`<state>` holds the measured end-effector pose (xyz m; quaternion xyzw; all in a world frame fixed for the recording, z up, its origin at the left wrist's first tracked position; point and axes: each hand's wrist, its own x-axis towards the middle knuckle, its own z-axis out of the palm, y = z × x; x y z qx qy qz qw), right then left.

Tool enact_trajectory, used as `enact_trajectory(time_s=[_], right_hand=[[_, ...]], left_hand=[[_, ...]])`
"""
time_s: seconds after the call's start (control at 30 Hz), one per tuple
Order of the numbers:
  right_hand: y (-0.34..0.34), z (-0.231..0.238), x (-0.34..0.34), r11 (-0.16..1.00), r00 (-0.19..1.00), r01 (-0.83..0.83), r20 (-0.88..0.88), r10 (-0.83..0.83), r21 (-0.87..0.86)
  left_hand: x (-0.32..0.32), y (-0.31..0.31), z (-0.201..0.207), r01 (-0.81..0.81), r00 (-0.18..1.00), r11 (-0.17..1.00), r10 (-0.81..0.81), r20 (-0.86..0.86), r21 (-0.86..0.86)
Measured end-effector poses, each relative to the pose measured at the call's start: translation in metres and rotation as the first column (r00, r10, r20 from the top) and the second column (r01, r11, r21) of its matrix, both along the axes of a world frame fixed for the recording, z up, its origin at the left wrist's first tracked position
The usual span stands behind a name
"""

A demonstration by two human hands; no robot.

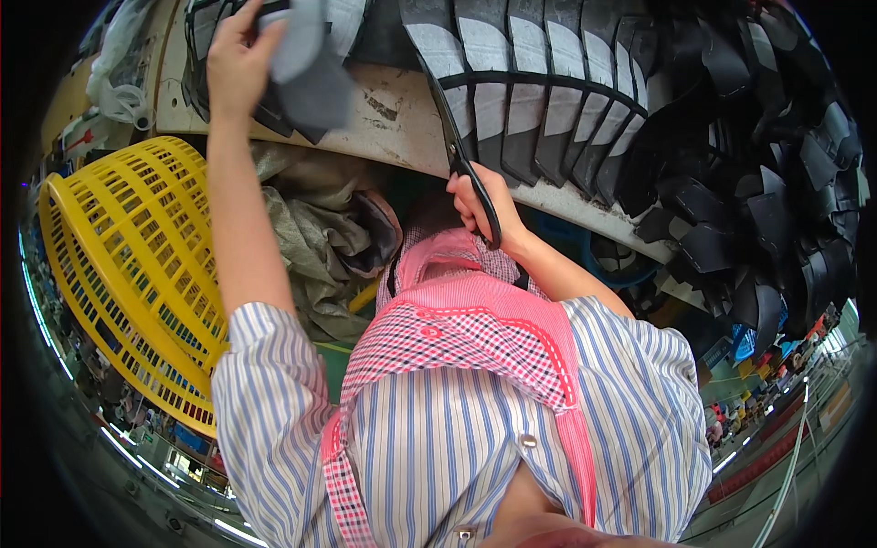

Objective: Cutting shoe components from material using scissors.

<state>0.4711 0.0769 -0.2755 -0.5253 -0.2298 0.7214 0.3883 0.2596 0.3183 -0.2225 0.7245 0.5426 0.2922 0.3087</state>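
Note:
My right hand (pixel 486 203) is wrapped round the black handles of a pair of scissors (pixel 461 164). Their blades point away from me, alongside a row of overlapping grey and black fabric pieces (pixel 555 91) on the worktable. At the upper left, my left hand (pixel 239 68) grips a grey fabric piece (pixel 309 82), smeared by motion, between thumb and fingers. Part of that hand is cut off by the top of the picture. More dark pieces (pixel 196 46) lie behind it on the table.
The worktable (pixel 397 114) has a worn pale edge. A yellow plastic basket (pixel 137 274) stands at the left, next to a crumpled greyish sack (pixel 311 228). Black cut pieces (pixel 758 201) are heaped at the right. A blue tub rim (pixel 630 283) shows under the table.

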Motion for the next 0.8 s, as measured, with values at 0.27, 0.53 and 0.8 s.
enact_trajectory(time_s=[0.27,0.53,0.8], right_hand=[[-0.016,-0.024,0.026,0.997,1.0,0.005,0.03,-0.003,-0.076],[-0.006,-0.023,0.02,0.996,0.997,0.08,-0.011,-0.081,-0.032],[0.006,-0.02,0.027,0.997,0.911,0.027,0.41,-0.052,0.066]], left_hand=[[0.108,-0.107,-0.066,0.01,0.983,0.981,0.027,0.183,-0.195],[0.136,-0.126,-0.067,0.158,0.973,0.942,-0.199,0.114,0.296],[0.128,-0.109,-0.026,0.155,0.98,0.988,-0.155,0.126,0.008]])
